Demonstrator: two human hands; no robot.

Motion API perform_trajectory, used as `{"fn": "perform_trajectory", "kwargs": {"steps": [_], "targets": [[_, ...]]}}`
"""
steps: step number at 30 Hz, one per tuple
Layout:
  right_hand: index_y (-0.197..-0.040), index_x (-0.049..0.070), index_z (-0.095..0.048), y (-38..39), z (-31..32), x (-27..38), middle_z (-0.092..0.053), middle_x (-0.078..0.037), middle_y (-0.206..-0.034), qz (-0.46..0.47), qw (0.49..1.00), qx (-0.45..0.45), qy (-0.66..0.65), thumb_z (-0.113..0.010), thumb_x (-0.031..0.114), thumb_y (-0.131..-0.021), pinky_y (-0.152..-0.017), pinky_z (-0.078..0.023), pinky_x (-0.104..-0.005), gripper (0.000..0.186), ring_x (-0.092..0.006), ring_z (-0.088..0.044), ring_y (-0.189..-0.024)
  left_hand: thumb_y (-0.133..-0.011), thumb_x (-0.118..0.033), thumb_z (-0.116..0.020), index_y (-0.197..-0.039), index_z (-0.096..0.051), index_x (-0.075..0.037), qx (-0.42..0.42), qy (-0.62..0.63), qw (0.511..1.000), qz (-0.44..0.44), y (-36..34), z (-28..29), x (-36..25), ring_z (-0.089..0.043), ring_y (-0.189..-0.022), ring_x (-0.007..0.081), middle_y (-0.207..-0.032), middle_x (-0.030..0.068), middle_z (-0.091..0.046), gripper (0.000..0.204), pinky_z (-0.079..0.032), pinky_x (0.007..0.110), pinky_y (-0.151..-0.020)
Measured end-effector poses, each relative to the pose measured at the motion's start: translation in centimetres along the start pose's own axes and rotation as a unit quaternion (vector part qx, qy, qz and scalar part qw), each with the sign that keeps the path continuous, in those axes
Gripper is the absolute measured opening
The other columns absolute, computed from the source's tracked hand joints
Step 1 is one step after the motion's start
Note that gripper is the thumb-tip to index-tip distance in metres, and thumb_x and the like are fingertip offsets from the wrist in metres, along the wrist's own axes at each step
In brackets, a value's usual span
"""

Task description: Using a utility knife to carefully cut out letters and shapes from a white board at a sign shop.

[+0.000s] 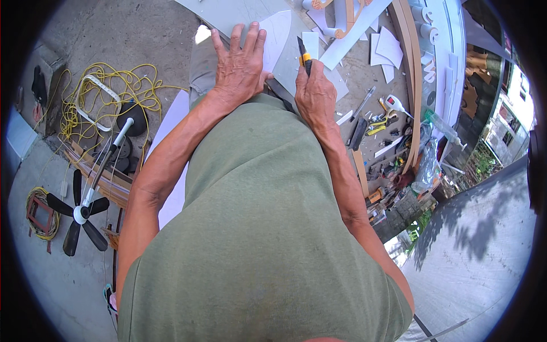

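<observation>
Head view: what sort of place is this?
Probably a makeshift workshop: the right hand holds a utility knife, cut white pieces lie scattered nearby, and assorted hand tools lie to the right.

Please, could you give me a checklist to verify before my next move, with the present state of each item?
1. Utility knife gripped in the right hand: ok.
2. Left hand apart from the knife's blade: ok, a gap shows between them.
3. White sheet pressed firmly: cannot tell; the left hand lies over its left edge, but pressure does not show.
4. Blade sharp: cannot tell.
5. Yellow cord coiled neatly: not ok, it lies in loose, tangled loops.
</observation>
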State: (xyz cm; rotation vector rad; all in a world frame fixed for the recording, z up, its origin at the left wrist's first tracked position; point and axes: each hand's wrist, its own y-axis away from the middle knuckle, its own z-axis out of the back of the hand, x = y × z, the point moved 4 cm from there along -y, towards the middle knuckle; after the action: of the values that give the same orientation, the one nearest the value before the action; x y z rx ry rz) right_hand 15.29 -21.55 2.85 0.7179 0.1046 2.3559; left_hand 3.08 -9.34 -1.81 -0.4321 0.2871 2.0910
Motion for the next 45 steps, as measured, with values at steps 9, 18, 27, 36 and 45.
{"fn": "perform_trajectory", "kwargs": {"steps": [9, 18, 27, 36, 45], "targets": [[-0.112, -0.001, -0.049, -2.4, -0.6, -2.4, -0.064, -0.026, -0.068, -0.123, 0.979, 0.075, -0.143, -0.056, 0.024, -0.104, -0.058, -0.048, -0.0524, 0.027, -0.0454, -0.066, -0.063, -0.071, -0.048, -0.086, -0.151, -0.047, -0.008, 0.024, 0.048, 0.998, -0.017, -0.1, 0.7, 0.7, -0.031, -0.141, 0.0346, -0.157, 0.0101, -0.036, 0.097, -0.02, 0.061, -0.116], [-0.109, -0.004, -0.049, -2.7, -1.7, -1.7, -0.065, -0.031, -0.07, -0.118, 0.984, 0.085, -0.106, -0.057, 0.025, -0.102, -0.063, -0.051, -0.0575, 0.031, -0.0515, -0.067, -0.069, -0.071, -0.049, -0.086, -0.137, -0.064, -0.009, -0.047, 0.028, 0.998, -0.027, -0.1, 0.0, -0.1, -0.037, -0.141, 0.0327, -0.155, 0.0067, -0.049, 0.08, -0.021, 0.059, -0.117], [-0.11, -0.003, -0.05, -2.4, -2.7, -2.3, -0.068, -0.021, -0.073, -0.085, 0.984, 0.034, -0.155, -0.054, 0.023, -0.105, -0.054, -0.053, -0.045, 0.026, -0.0343, -0.07, -0.06, -0.071, -0.037, -0.089, -0.137, -0.062, -0.006, -0.075, 0.079, 0.994, -0.03, -0.5, 0.4, 0.1, -0.05, -0.127, 0.0329, -0.148, 0.0126, -0.056, 0.078, -0.044, 0.044, -0.105], [-0.112, 0.001, -0.059, -4.3, -1.2, -0.9, -0.069, -0.009, -0.069, -0.071, 0.974, 0.033, -0.211, -0.055, 0.027, -0.106, -0.05, -0.052, -0.0342, 0.027, -0.017, -0.069, -0.056, -0.071, -0.026, -0.089, -0.138, -0.062, -0.006, -0.081, 0.096, 0.992, -0.016, 0.0, 0.1, 0.4, -0.053, -0.123, 0.0327, -0.143, 0.0156, -0.058, 0.075, -0.05, 0.039, -0.1], [-0.101, 0.001, -0.056, -3.9, -0.2, -0.9, -0.07, -0.022, -0.08, 0.006, 1.0, 0.022, -0.004, -0.061, 0.021, -0.098, -0.061, -0.052, -0.052, 0.021, -0.0431, -0.068, -0.068, -0.077, -0.045, -0.084, -0.146, -0.056, -0.009, -0.052, 0.06, 0.996, -0.03, -0.4, -0.1, 0.6, -0.039, -0.144, 0.0326, -0.157, 0.0101, -0.048, 0.082, -0.031, 0.047, -0.117]]}}
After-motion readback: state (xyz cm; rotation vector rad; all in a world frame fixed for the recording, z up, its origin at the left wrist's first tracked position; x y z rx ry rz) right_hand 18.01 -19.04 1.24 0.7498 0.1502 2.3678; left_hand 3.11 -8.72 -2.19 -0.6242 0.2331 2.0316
